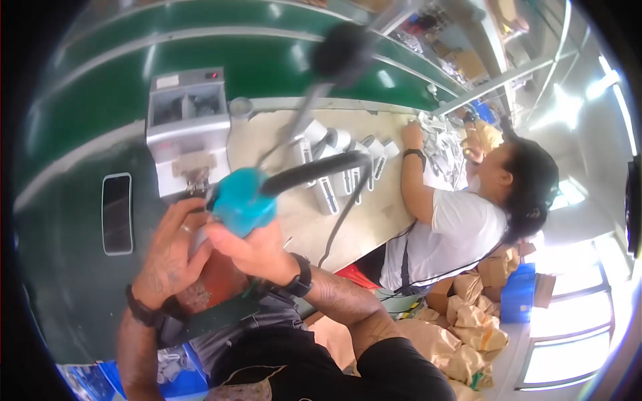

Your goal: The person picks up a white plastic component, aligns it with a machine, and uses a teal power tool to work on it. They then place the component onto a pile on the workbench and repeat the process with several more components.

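Observation:
A teal electric screwdriver (244, 202), blurred, stands upright in front of me with a thick black cord at its top. My right hand (257, 252) is closed around its lower body, and the fingers behind it are partly hidden. Just to the left, my left hand (170, 250) has its fingers bent round a small pale piece that I cannot make out. The thumb of my right hand nearly meets those fingers. Right beyond my left fingertips stands a grey box-shaped screw feeder (189, 134) with an open top bin.
A phone (118, 214) lies on the green mat at left. Several white housings (328, 194) stand on the tan table to the right. Another person (455, 220) works there beside a pile of grey-white pieces (441, 150). A black cable (348, 217) hangs across the table.

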A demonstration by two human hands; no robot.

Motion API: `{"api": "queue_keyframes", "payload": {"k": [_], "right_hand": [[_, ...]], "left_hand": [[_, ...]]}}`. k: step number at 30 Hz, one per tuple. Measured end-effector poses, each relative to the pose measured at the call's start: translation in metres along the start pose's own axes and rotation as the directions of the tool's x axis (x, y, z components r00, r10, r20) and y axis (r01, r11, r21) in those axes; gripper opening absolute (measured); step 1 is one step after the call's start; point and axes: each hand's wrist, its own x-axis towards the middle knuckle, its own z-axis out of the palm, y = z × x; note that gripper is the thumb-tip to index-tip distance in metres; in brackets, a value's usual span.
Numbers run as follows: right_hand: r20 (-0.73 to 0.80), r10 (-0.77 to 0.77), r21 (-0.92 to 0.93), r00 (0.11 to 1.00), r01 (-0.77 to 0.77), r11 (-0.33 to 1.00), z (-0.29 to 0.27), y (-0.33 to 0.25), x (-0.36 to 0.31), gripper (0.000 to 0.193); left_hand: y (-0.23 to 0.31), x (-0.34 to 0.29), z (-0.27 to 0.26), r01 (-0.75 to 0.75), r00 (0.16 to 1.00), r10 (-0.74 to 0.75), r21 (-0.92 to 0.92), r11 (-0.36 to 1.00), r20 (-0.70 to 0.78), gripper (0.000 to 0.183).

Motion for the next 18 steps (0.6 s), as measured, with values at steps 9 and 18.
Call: {"api": "queue_keyframes", "payload": {"k": [9,18], "right_hand": [[-0.057,0.095,0.121,0.994,-0.088,0.989,-0.005,-0.007,-0.01,0.016],[-0.259,-0.01,0.453,0.966,0.13,0.882,-0.059,-0.043,-0.058,0.053]], "left_hand": [[0.01,-0.002,0.004,-0.119,0.993,0.118,0.07,0.99,0.013,0.036],[0.0,-0.11,-0.049,0.431,0.81,-0.322,0.124,0.894,-0.49,0.031]]}}
